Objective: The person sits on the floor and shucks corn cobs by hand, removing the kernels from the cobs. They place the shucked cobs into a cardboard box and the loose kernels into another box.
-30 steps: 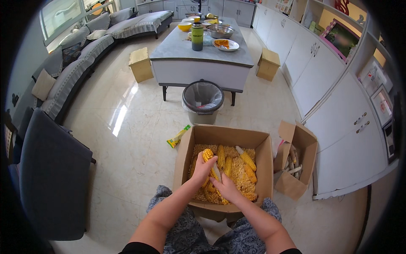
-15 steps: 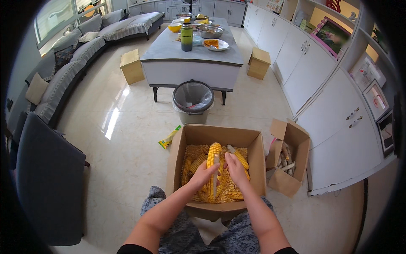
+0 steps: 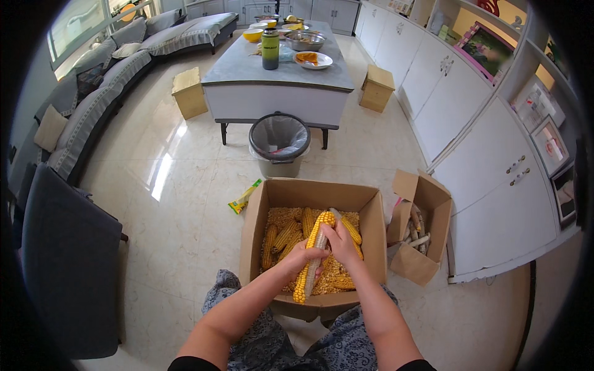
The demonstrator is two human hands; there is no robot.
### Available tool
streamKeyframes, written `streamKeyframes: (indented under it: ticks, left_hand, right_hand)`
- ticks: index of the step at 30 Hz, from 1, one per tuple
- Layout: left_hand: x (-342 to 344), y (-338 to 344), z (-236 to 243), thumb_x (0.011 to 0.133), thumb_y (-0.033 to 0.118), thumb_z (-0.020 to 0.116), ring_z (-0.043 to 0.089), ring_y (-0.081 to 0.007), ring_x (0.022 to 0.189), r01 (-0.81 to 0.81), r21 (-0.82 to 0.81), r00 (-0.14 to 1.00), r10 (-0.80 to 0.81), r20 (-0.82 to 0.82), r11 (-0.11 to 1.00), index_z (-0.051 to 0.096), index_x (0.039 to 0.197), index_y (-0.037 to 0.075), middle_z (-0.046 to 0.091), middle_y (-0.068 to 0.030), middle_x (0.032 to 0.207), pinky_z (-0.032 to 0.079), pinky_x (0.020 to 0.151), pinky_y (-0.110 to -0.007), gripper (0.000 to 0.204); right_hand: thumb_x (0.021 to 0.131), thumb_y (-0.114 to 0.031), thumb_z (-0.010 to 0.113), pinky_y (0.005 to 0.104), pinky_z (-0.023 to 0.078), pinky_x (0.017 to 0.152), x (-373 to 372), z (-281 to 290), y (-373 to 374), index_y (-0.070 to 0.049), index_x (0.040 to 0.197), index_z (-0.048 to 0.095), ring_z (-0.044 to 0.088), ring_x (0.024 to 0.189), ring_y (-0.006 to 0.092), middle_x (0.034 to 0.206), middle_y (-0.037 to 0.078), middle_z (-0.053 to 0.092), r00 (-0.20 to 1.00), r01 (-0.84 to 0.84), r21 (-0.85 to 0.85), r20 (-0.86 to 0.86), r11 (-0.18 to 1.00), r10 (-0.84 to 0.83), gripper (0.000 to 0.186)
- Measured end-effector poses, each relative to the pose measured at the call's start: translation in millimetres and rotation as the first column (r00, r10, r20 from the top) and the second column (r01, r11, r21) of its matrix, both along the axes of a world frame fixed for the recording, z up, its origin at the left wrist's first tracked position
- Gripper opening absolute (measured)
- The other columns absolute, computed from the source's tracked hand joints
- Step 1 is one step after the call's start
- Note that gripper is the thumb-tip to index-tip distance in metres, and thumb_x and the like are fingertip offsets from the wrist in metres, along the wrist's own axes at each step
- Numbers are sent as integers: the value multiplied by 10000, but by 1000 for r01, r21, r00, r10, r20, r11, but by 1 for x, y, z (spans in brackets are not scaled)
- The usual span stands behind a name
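Observation:
Over a large cardboard box (image 3: 255,227) of loose kernels and several yellow cobs, I hold a corn cob (image 3: 304,281) at a slant, with a pale stripped strip along it. My left hand (image 3: 300,258) is closed round its middle, thumb across the cob. My right hand (image 3: 339,241) grips it higher up, near the top, thumb on the stripped part. Other corn cobs (image 3: 284,235) lie on the kernels below my hands, partly hidden by them.
A smaller box (image 3: 405,266) of mostly pale cobs stands right. A bin (image 3: 278,167), a table (image 3: 275,99) with dishes and two wooden stools (image 3: 189,99) are ahead. A yellow-green packet (image 3: 241,199) lies on the floor. A grey chair (image 3: 68,266) is left, cabinets (image 3: 495,216) right.
The cob, upright half a second ago, now slants with its top to the right. My right hand has closed on it near the top. The view has shifted slightly.

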State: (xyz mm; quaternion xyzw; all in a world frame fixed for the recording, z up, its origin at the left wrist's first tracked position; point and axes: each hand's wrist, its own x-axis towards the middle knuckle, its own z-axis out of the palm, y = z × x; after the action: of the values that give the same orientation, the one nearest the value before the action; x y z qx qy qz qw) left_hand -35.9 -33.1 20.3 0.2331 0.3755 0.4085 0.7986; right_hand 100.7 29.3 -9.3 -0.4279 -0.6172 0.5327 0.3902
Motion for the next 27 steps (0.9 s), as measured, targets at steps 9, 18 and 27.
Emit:
streamKeyframes:
  ticks: [9, 18, 27]
  left_hand:
    - [-1, 0, 6, 746, 104, 590, 495, -164, 441, -3, -22, 1000, 3, 0, 1000, 461, 818, 25, 484, -71, 628, 444, 429, -324, 167]
    - [-15, 1, 5, 752, 105, 583, 490, -164, 438, 44, -69, 995, -37, 95, 997, 452, 898, 36, 496, -78, 658, 432, 429, -317, 208]
    - [-15, 1, 13, 754, 84, 583, 507, -156, 446, 4, -36, 1000, -4, -8, 999, 428, 943, 34, 506, -71, 662, 434, 408, -287, 250]
  right_hand:
    - [910, -329, 472, 272, 423, 724, -5, 10, 3, 3, 1037, 480, 531, 811, 144, 884, 76, 567, 1000, -9, 38, -1, 999, 9, 356]
    - [912, -327, 463, 282, 425, 723, -7, 19, 2, 10, 1044, 470, 529, 823, 149, 897, 82, 570, 997, -41, 23, -66, 999, 43, 362]
    - [903, -323, 460, 292, 426, 728, -13, 12, 8, 4, 1086, 475, 538, 806, 157, 882, 90, 576, 1000, -18, 51, 26, 999, 16, 376]
